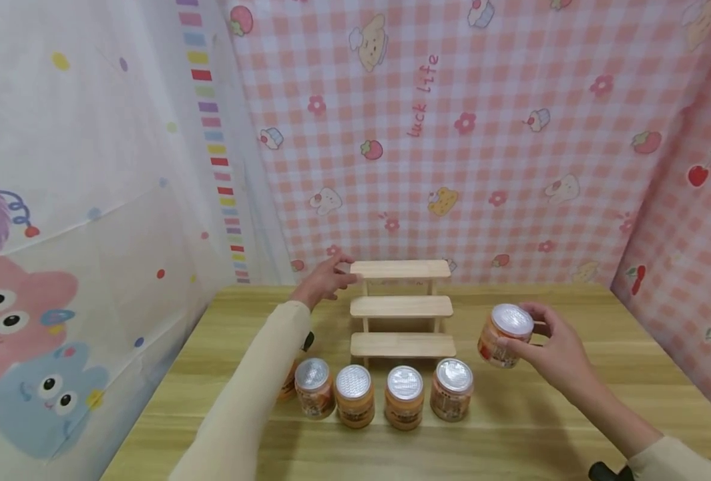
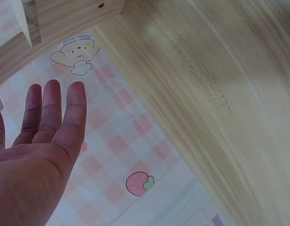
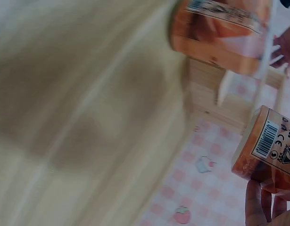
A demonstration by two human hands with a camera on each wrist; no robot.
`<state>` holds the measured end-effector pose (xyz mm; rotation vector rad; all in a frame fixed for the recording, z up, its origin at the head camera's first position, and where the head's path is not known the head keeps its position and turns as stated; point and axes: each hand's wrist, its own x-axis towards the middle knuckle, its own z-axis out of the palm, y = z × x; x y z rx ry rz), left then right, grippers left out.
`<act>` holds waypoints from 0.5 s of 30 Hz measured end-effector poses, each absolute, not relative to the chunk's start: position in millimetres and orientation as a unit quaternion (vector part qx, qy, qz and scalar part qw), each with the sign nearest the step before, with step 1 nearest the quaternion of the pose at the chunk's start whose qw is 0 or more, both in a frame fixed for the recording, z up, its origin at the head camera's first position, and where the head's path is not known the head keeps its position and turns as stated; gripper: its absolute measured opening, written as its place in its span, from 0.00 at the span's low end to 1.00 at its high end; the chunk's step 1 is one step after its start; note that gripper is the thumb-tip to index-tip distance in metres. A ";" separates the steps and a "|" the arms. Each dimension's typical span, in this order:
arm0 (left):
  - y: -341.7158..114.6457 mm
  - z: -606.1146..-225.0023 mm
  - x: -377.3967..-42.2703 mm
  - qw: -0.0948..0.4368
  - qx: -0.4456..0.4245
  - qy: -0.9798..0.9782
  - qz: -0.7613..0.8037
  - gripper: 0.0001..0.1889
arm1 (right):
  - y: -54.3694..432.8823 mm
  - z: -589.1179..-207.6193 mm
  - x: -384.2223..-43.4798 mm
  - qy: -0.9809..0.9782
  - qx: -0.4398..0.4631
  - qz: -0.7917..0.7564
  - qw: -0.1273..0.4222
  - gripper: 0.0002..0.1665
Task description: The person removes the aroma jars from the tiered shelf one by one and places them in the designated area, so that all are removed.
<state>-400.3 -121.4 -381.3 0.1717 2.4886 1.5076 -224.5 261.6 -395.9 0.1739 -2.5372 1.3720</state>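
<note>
My right hand (image 1: pixel 556 341) grips an orange-labelled jar (image 1: pixel 501 344) with a silver lid, thumb on the near side and fingers behind. The jar is right of the three-tier wooden stand (image 1: pixel 402 307); in the right wrist view this jar (image 3: pixel 269 150) shows a barcode and printed text. My left hand (image 1: pixel 326 277) is at the left end of the stand's top step, fingertips right at its edge. Straight, spread fingers show on the left hand (image 2: pixel 48 141) in the left wrist view, close below the wood of the stand (image 2: pixel 64 23).
In front of the stand several similar jars (image 1: pixel 355 396) stand in a row on the wooden table (image 1: pixel 511 441). The leftmost jar (image 1: pixel 288 384) is partly hidden by my left sleeve (image 1: pixel 253 381). A pink checked cloth (image 1: pixel 427 167) hangs behind the table.
</note>
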 end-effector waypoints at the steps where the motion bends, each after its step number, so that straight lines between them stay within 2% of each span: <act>1: -121.7 -381.1 -400.9 0.113 0.059 0.849 0.513 0.23 | 263.2 -399.5 -223.8 -0.871 0.057 0.472 0.122 0.41; 9: -124.9 -379.2 -400.1 0.113 0.054 0.856 0.502 0.22 | 269.1 -429.3 -222.2 -0.874 0.044 0.474 0.099 0.44; 15: -124.4 -379.5 -397.8 0.109 0.068 0.859 0.495 0.23 | 271.3 -445.4 -222.7 -0.878 0.036 0.466 0.102 0.44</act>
